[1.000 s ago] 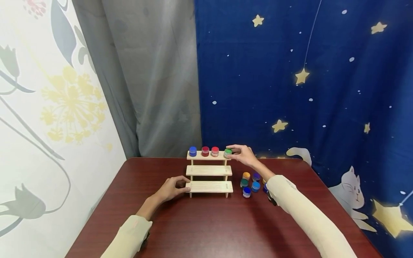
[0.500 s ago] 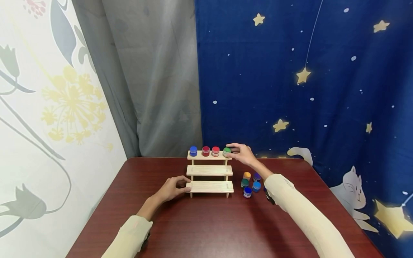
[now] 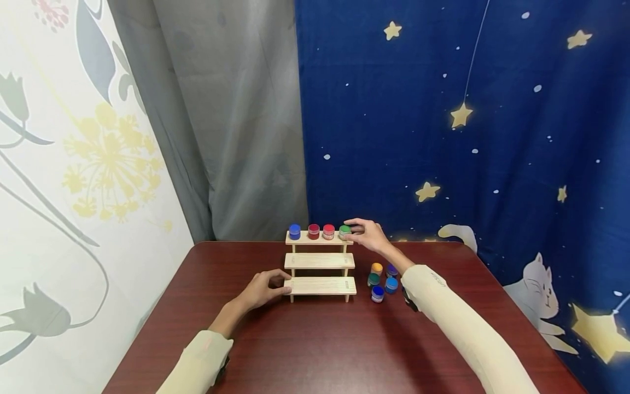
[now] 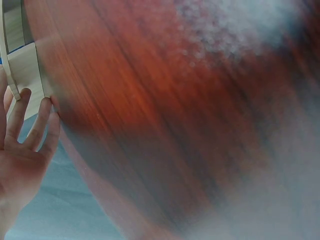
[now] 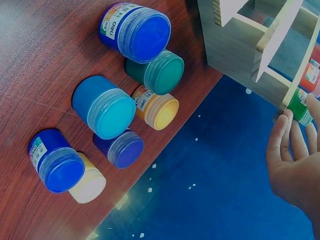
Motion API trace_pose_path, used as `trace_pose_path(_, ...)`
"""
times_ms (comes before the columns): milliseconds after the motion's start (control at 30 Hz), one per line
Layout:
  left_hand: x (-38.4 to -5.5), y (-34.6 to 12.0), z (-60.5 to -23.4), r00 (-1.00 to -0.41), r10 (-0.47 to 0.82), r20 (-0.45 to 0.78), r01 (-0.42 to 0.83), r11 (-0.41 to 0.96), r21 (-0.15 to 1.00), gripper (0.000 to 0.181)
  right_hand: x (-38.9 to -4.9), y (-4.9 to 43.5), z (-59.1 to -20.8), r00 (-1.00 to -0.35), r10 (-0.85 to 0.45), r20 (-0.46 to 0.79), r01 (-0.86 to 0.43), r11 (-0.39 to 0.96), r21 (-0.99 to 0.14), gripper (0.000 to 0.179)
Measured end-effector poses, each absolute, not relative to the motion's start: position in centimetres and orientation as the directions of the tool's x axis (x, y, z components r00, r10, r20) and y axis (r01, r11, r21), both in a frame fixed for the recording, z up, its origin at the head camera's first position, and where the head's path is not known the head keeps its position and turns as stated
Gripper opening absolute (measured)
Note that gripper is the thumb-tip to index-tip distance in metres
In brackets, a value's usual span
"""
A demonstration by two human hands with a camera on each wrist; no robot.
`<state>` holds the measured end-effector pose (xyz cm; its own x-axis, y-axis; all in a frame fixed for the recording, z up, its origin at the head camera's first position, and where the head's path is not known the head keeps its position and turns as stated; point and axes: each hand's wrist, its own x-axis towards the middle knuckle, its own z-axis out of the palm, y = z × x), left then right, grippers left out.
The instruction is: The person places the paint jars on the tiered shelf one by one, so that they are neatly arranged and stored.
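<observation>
A three-step wooden display stand (image 3: 320,260) is on the table. My left hand (image 3: 261,288) holds the left end of its lowest step, thumb and index finger at the plank's edge. In the left wrist view the fingers of this hand (image 4: 22,165) reach up to the pale wood. On the top step, my right hand (image 3: 368,236) grips a green paint jar (image 3: 345,232) at the right end, thumb in front. A blue jar (image 3: 294,232), a dark red jar (image 3: 313,232) and a red jar (image 3: 328,232) stand to its left. The two lower steps carry no jars.
Several more paint jars stand on the table right of the stand, among them a dark blue jar (image 3: 377,294), a light blue jar (image 5: 105,107), a dark green jar (image 5: 162,72) and an orange jar (image 5: 157,110). A blue star-patterned curtain (image 3: 384,137) hangs behind the table (image 3: 315,345).
My right hand has shifted slightly left along the top step, bringing the green paint jar closer to the red one. The left hand stays on the lowest step.
</observation>
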<state>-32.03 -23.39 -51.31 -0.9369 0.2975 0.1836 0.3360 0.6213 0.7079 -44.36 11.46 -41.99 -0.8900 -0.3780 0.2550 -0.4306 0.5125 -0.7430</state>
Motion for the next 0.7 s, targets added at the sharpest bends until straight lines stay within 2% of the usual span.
trace_pose_path(700,-32.1,-23.4,-51.4,-0.932,0.303,0.197,0.349,0.612,0.710,0.029,-43.4,14.1,-42.4,-0.886,-0.396,0.243,-0.425,0.480,-0.767,0.049)
